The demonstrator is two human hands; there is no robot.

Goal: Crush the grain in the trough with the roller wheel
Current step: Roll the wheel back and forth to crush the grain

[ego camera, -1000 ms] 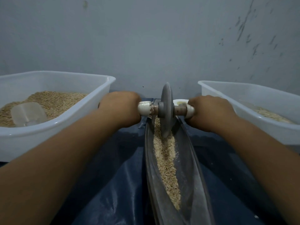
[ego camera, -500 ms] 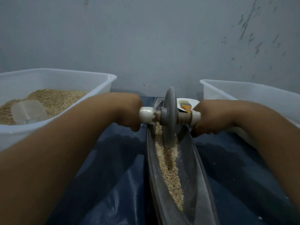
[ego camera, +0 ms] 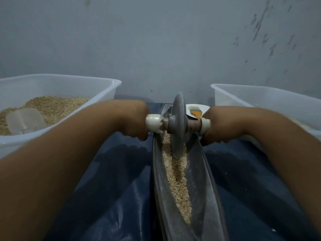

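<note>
Two white tubs are set at the sides: the left tub [ego camera: 107, 87] with grain and one scoop [ego camera: 26, 120], the right tub [ego camera: 260, 100]. One trough [ego camera: 205, 180], lined with grain [ego camera: 177, 178], is placed between them. One roller wheel [ego camera: 178, 126] is stood in it, its axle gripped by the left hand [ego camera: 133, 119] and the right hand [ego camera: 217, 124], one at each end.

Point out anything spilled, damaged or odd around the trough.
A few pale specks lie on the dark blue sheet right of the trough, probably stray grain. The white wrap on the roller wheel axle, beside the left hand, looks ragged. Otherwise nothing stands out.
</note>
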